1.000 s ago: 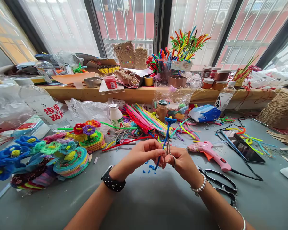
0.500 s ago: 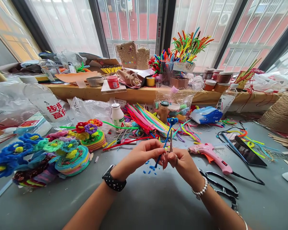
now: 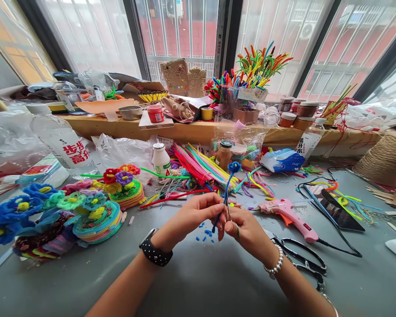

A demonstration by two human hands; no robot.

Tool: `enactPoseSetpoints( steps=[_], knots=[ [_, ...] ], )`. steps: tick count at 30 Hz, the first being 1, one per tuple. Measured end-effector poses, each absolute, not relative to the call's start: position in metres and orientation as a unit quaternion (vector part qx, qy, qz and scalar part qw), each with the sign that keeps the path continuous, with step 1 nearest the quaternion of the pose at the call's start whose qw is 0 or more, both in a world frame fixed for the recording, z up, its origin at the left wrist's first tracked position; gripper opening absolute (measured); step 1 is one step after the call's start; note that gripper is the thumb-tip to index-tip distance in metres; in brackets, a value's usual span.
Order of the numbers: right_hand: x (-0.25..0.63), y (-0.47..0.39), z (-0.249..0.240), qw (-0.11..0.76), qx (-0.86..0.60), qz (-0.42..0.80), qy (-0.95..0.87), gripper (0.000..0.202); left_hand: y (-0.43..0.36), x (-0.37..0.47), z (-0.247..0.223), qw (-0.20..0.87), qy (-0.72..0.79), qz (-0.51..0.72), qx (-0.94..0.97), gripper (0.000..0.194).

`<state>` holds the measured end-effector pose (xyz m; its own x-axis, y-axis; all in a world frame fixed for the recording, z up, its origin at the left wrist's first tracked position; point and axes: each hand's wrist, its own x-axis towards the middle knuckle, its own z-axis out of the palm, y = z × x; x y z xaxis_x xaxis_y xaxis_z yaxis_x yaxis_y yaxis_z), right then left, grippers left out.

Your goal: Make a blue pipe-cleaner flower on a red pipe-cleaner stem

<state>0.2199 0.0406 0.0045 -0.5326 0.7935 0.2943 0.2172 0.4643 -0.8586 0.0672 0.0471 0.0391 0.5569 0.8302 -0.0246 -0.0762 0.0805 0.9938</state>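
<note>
Near the middle of the view, my left hand (image 3: pixel 206 210) pinches the stem of a blue pipe-cleaner flower (image 3: pixel 234 167), whose head points up and away from me. My right hand (image 3: pixel 246 226) is closed on small metal scissors (image 3: pixel 228 213), their blades up against the blue stem. The fingertips of both hands nearly meet. Small blue fuzzy scraps (image 3: pixel 208 233) lie on the grey table just below the hands. The lower end of the stem shows beneath my left fingers.
A pink glue gun (image 3: pixel 288 215) and black-handled scissors (image 3: pixel 303 259) lie to the right. Fuzzy flowers (image 3: pixel 23 204) and a round layered piece (image 3: pixel 97 224) stand at left. Behind are pipe cleaners (image 3: pixel 198 165), a white bottle (image 3: pixel 161 160) and a brown jar (image 3: pixel 223 155).
The blue flower has shifted slightly left and its stem leans less. The scissors in my right hand have tilted left, toward the stem. My right hand has moved a little left.
</note>
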Motion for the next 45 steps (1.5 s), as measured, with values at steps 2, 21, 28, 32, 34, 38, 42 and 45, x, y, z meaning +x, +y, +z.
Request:
enactPoseSetpoints(
  steps=[2, 21, 28, 32, 34, 38, 42, 45],
  knots=[
    [0.2192, 0.0413, 0.0036, 0.369, -0.339, 0.404, -0.765, 0.057, 0.0473, 0.0677, 0.0391, 0.654, 0.335, 0.351, 0.58, 0.017],
    [0.2188, 0.0393, 0.0062, 0.325, -0.289, 0.424, -0.794, 0.062, 0.047, 0.0674, 0.0381, 0.656, 0.317, 0.369, 0.577, 0.018],
    [0.2195, 0.0403, 0.0082, 0.329, -0.275, 0.415, -0.803, 0.062, 0.0465, 0.0662, 0.0385, 0.633, 0.324, 0.352, 0.608, 0.019],
    [0.22, 0.0409, 0.0067, 0.338, -0.29, 0.406, -0.798, 0.063, 0.0471, 0.0668, 0.0394, 0.625, 0.338, 0.347, 0.612, 0.02],
    [0.2204, 0.041, 0.0062, 0.338, -0.3, 0.405, -0.795, 0.063, 0.0471, 0.0674, 0.0406, 0.619, 0.351, 0.348, 0.611, 0.021],
    [0.22, 0.0416, 0.0051, 0.345, -0.304, 0.413, -0.786, 0.061, 0.0465, 0.0682, 0.0427, 0.612, 0.371, 0.35, 0.604, 0.021],
    [0.2191, 0.0422, 0.0018, 0.339, -0.324, 0.411, -0.782, 0.063, 0.0474, 0.067, 0.0414, 0.615, 0.362, 0.353, 0.605, 0.021],
    [0.2191, 0.042, -0.0014, 0.34, -0.347, 0.406, -0.774, 0.06, 0.049, 0.0651, 0.0392, 0.624, 0.353, 0.36, 0.597, 0.021]
  ],
)
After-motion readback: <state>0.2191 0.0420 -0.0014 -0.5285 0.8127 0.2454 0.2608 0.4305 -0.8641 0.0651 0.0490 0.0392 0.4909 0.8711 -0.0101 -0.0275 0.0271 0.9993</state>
